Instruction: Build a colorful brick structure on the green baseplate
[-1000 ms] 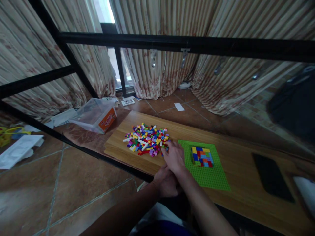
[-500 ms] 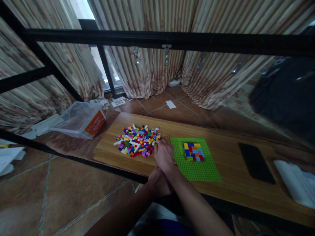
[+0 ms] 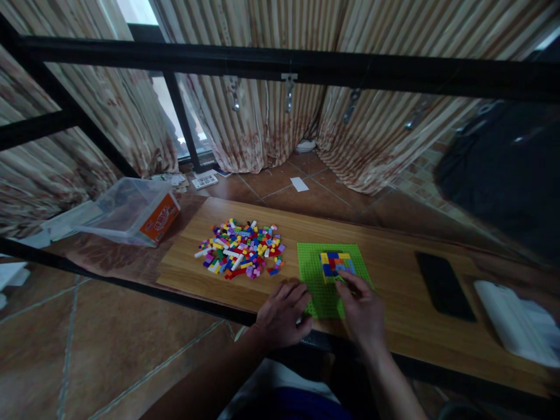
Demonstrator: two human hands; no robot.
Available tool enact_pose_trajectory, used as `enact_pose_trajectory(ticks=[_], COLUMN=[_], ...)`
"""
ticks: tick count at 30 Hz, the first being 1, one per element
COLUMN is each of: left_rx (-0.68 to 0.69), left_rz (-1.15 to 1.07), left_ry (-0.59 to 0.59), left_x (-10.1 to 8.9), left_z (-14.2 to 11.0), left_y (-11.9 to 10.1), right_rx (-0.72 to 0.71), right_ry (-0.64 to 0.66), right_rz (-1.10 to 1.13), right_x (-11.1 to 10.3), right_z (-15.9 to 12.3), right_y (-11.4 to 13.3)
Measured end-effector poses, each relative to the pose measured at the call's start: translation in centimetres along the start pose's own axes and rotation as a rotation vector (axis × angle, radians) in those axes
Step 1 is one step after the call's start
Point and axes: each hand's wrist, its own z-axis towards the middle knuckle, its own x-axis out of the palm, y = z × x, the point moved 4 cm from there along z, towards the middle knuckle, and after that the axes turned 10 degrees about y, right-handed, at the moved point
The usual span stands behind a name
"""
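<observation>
My right hand [image 3: 362, 306] is over the green baseplate [image 3: 312, 280], with thumb and forefinger pinched at the near side of a square block of coloured bricks [image 3: 330, 262]. A small toy brick seems to be in that pinch, mostly hidden by the fingertips. The block shows blue, yellow, red, orange and light blue pieces. My left hand [image 3: 286, 312] rests at the table's front edge by the baseplate's near left corner, its fingers loosely bent and apart. Left of the baseplate lies a loose pile of mixed toy bricks [image 3: 240, 248].
A clear plastic bin [image 3: 122, 210] with an orange label stands left of the wooden table [image 3: 184, 268]. On the right lie a black phone-like slab [image 3: 444, 286] and a white packet [image 3: 510, 321]. A black metal bar [image 3: 262, 61] crosses in front of the curtains.
My right hand has moved right, from the edge of the brick pile to the block on the baseplate. My left hand now shows beside the baseplate, no longer crossed under the right wrist.
</observation>
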Motion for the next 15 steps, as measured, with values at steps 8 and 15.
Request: enact_pose_trajectory(ticks=[8,15], left_rx=[0.005,0.015], left_rz=[-0.009,-0.014], left_ry=[0.030,0.014], left_x=[0.1,0.0], left_z=[-0.1,0.0], left_y=[0.1,0.1], right_rx=[0.160,0.169], right_ry=[-0.076,-0.034], right_rz=[-0.036,0.072], right_x=[-4.4,-3.6], right_z=[-0.7,-0.7], right_y=[-3.2,-3.1])
